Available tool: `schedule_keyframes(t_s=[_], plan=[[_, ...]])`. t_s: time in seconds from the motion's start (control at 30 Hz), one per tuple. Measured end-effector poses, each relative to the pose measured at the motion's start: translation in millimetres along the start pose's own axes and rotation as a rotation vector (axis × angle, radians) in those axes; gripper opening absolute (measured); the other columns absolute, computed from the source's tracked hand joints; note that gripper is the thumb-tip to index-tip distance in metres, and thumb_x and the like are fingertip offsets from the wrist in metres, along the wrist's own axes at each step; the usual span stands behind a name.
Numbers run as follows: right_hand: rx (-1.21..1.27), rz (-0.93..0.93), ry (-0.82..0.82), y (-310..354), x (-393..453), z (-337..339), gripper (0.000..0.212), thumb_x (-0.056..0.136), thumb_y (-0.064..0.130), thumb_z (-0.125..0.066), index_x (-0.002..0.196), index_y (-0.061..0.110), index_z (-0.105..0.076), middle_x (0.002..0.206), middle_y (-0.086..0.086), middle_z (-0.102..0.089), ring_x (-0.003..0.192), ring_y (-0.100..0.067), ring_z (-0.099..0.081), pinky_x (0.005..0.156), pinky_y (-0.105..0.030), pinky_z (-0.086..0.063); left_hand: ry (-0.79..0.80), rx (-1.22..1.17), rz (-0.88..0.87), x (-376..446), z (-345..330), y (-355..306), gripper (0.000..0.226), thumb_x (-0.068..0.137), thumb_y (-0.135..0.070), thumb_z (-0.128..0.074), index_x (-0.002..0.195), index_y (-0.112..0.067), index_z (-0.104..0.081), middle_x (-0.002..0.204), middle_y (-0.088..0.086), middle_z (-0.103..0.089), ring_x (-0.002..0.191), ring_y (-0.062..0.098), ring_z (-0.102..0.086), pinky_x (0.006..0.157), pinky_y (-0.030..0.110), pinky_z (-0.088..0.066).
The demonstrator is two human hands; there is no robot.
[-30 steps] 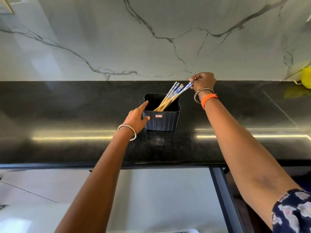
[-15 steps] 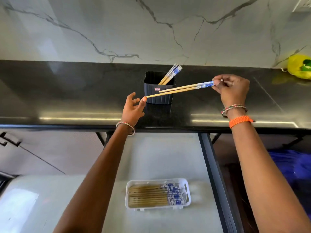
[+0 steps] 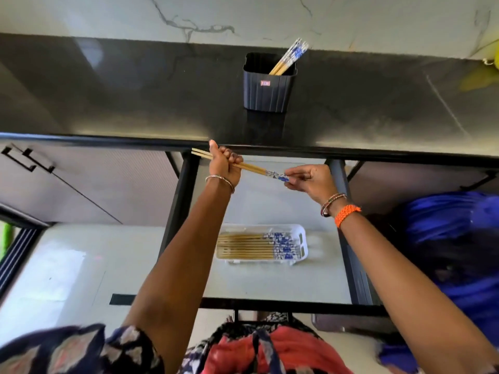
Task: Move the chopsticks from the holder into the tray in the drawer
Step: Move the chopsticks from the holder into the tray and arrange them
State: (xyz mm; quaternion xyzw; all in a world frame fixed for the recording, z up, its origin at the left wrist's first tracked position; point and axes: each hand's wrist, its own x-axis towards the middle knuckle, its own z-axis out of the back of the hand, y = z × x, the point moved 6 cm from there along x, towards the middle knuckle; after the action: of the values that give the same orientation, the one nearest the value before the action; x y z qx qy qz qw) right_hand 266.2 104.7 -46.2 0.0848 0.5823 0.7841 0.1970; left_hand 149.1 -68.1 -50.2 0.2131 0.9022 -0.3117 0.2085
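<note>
Above the open drawer (image 3: 270, 282), just below the front edge of the black table (image 3: 135, 103), both hands hold one pair of chopsticks (image 3: 252, 167). Left hand (image 3: 225, 164): closed in a fist around the bare wooden shafts, the tips projecting past it to the left, thumb raised toward the table edge. Right hand (image 3: 310, 180): fingertips pinched on the blue-and-white patterned ends. The pair slopes slightly, its left end higher in the view.

Dark ribbed holder (image 3: 267, 87): upright on the table near the marble wall, with a few more chopsticks (image 3: 290, 56) leaning toward its right rear corner, patterned ends up.

White tray (image 3: 302, 233): on the pale drawer floor below and between the two hands, well apart from them. A row of chopsticks (image 3: 256, 245) lies flat in it, side by side, patterned ends to the right.

Bracelets circle both wrists; the right also carries an orange braided band (image 3: 347, 213). Patterned clothing fills the lower edge of the view.
</note>
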Motion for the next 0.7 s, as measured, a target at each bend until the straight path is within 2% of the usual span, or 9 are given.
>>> schedule_keyframes(t_s=[0.07,0.13,0.23,0.33,0.43,0.5,0.57,0.63,0.7], plan=[[-0.373,0.102,0.109,8.1,-0.5,-14.1,0.02,0.089,0.0,-0.057,0.104,-0.004,-0.069,0.099,-0.021,-0.071,0.076,-0.019,-0.067,0.077,-0.027,-0.054,-0.06,-0.004,-0.01,-3.2,11.3,2.6,0.049,0.098,-0.033,-0.038,0.052,-0.017,-0.03,0.026,-0.007,-0.029,0.023,0.006,-0.026,0.033,0.017,-0.027],[-0.616,0.177,0.24,15.4,-7.0,-41.7,0.022,0.094,0.016,-0.052,0.103,0.006,-0.07,0.099,-0.017,-0.072,0.088,-0.028,-0.066,0.078,-0.032,-0.051,-0.073,0.017,0.008,-10.5,16.3,14.3,0.048,0.093,-0.026,-0.044,0.048,-0.017,-0.029,0.026,-0.006,-0.029,0.024,0.008,-0.025,0.034,0.017,-0.027],[-0.641,0.195,0.298,15.5,-16.5,-81.4,0.021,0.094,0.011,-0.045,0.102,0.005,-0.064,0.098,-0.021,-0.07,0.089,-0.037,-0.064,0.077,-0.042,-0.052,-0.047,0.052,0.05,-25.9,23.6,39.5,0.046,0.089,-0.028,-0.048,0.046,-0.016,-0.032,0.03,-0.005,-0.034,0.03,0.008,-0.033,0.041,0.018,-0.034],[-0.71,0.159,0.338,-11.0,-19.5,-93.0,0.022,0.097,0.009,-0.042,0.106,0.006,-0.062,0.103,-0.022,-0.068,0.094,-0.038,-0.062,0.078,-0.043,-0.05,-0.094,0.022,0.02,-31.3,55.3,44.0,0.04,0.088,-0.04,-0.048,0.057,-0.015,-0.045,0.048,-0.001,-0.049,0.054,0.013,-0.048,0.062,0.024,-0.039],[-0.884,0.134,0.49,-57.0,-34.4,-92.7,0.025,0.094,0.003,-0.039,0.109,0.01,-0.058,0.108,-0.019,-0.064,0.099,-0.035,-0.061,0.079,-0.036,-0.046,-0.371,0.124,0.028,-27.6,121.6,21.5,0.037,0.089,-0.035,-0.045,0.058,-0.017,-0.039,0.039,-0.004,-0.043,0.046,0.01,-0.037,0.047,0.019,-0.027],[-0.944,0.142,0.572,-81.1,-51.1,-96.9,0.031,0.086,-0.002,-0.037,0.105,0.013,-0.057,0.103,-0.015,-0.062,0.095,-0.032,-0.061,0.074,-0.029,-0.041,-0.469,0.404,0.097,-28.7,162.7,6.2,0.033,0.091,-0.019,-0.04,0.059,-0.015,-0.037,0.039,-0.003,-0.042,0.041,0.01,-0.035,0.041,0.018,-0.028],[-0.966,0.162,0.623,-97.7,-62.3,-105.0,0.031,0.083,0.001,-0.036,0.103,0.012,-0.057,0.093,-0.013,-0.059,0.09,-0.032,-0.061,0.069,-0.026,-0.038,-0.484,0.7,0.174,-30.8,192.7,3.5,0.026,0.09,-0.01,-0.044,0.064,-0.013,-0.047,0.065,0.005,-0.055,0.054,0.012,-0.043,0.054,0.022,-0.04],[-0.993,0.189,0.635,-108.5,-64.8,-113.2,0.034,0.086,0.003,-0.036,0.111,0.012,-0.058,0.093,-0.015,-0.058,0.09,-0.033,-0.06,0.07,-0.03,-0.04,-0.435,0.874,0.226,-32.2,209.8,9.6,0.01,0.09,-0.009,-0.053,0.084,-0.007,-0.061,0.098,0.009,-0.053,0.077,0.017,-0.05,0.078,0.032,-0.045],[-1.005,0.189,0.634,-115.2,-65.6,-119.4,0.036,0.091,0.007,-0.035,0.121,0.015,-0.054,0.102,-0.018,-0.058,0.096,-0.035,-0.058,0.077,-0.033,-0.044,-0.357,0.963,0.272,-31.7,215.0,19.2,0.028,0.087,-0.01,-0.06,0.115,-0.003,-0.059,0.108,0.009,-0.052,0.098,0.021,-0.048,0.094,0.038,-0.044]])
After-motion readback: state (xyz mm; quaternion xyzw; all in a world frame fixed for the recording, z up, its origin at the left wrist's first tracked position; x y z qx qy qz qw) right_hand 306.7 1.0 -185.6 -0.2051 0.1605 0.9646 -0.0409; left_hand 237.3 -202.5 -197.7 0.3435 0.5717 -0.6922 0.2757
